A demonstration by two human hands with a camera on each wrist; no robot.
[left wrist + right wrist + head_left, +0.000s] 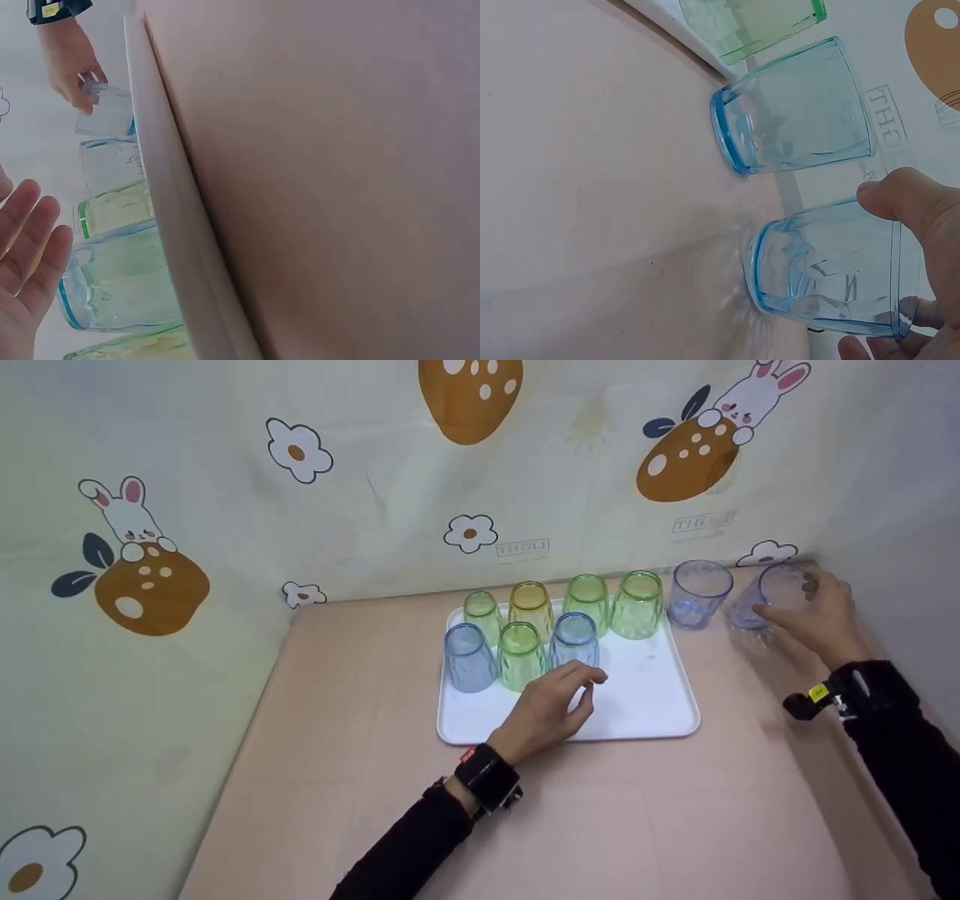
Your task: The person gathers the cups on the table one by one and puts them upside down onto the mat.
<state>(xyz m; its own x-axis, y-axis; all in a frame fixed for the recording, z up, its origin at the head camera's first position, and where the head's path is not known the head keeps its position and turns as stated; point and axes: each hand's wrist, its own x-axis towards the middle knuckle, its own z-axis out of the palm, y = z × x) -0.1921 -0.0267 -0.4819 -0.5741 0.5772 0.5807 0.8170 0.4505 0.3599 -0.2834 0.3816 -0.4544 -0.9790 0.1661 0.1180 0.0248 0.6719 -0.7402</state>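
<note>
Nearest to us, two dark sleeves reach in over the pink tabletop (525, 825), each wrist carrying a strapped-on device. Our left hand (551, 709) hovers over the near part of the white tray (645, 712), fingers loosely bent and thumb near the fingertips, holding nothing; in the left wrist view its fingers (30, 247) lie straight and relaxed.

Just beyond that hand stands the front row on the tray, all cups mouth down: a blue cup (469, 658) at the left, a green cup (520, 655) in the middle, and a second blue cup (574, 639) closest to our fingertips, not touched. Behind them we note the back row: a small green cup (481, 613), a yellow cup (532, 607), another green one (587, 598), and a wide green cup (637, 604) at the tray's right rear corner.

Off the tray, to the right, a pale blue cup (697, 592) stands upright on the table, just beside the tray's edge. Farther right, near the back corner, our right hand (817, 615) grasps a tilted clear-blue cup (832, 274), thumb on the near wall and fingers round the far side; its lower edge rests on the table.

Beyond everything hangs the printed backdrop (300, 510) with rabbits and flowers.
</note>
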